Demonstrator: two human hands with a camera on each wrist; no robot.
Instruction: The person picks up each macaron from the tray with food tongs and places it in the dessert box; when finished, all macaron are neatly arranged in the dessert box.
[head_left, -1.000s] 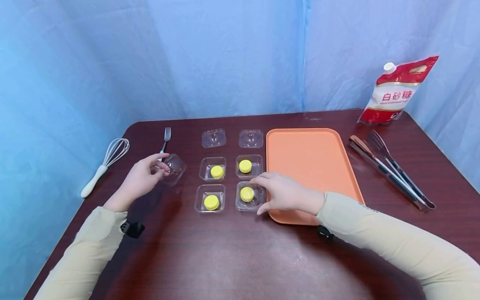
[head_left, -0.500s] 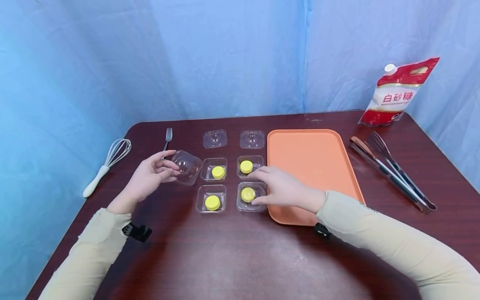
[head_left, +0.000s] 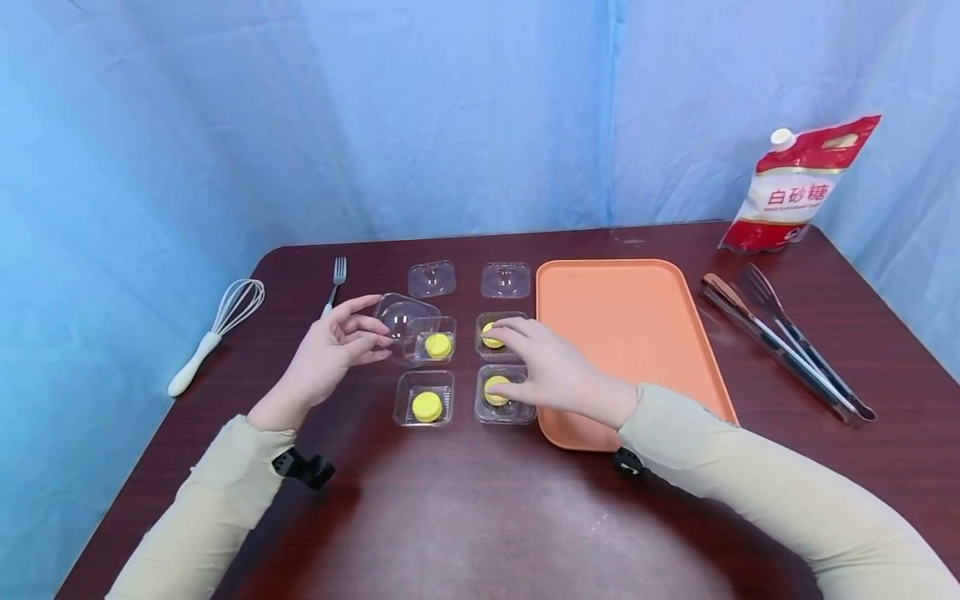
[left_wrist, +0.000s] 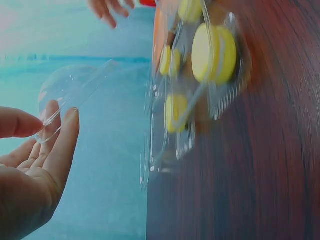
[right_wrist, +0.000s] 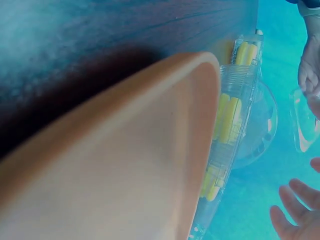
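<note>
- The tray (head_left: 637,333) beside the boxes looks stiff; I'd lift it by its raised rim, a hand at each side.
- I see the right hand (head_left: 551,362) grasping nothing: its fingers are spread and loosely bent above the two right-hand boxes, apart from them in the right wrist view.
- I have the left hand (head_left: 330,350) pinching a clear lid near its edge, thumb on one side, fingers on the other.
- The four boxes are thin clear plastic, surely light. The front right box (head_left: 495,418) has a domed lid on it; I'd steady any of them by the outer walls, since a bump could slide one. The front left box (head_left: 401,408) stands uncovered.
- The held lid (head_left: 405,317) hangs tilted off the table, overlapping the back left box (head_left: 453,329) in the head view. I judge it almost weightless, springy and slick — a hard squeeze would likely bend it or dent the dome. The flat edge is my place to hold it.
- Two spare lids, left (head_left: 432,279) and right (head_left: 506,280), lie behind the boxes; I'd take them by a corner.
- The yellow cookies, such as this front left one (head_left: 427,407), look light and perhaps crumbly — fingertips round the sides only.
</note>
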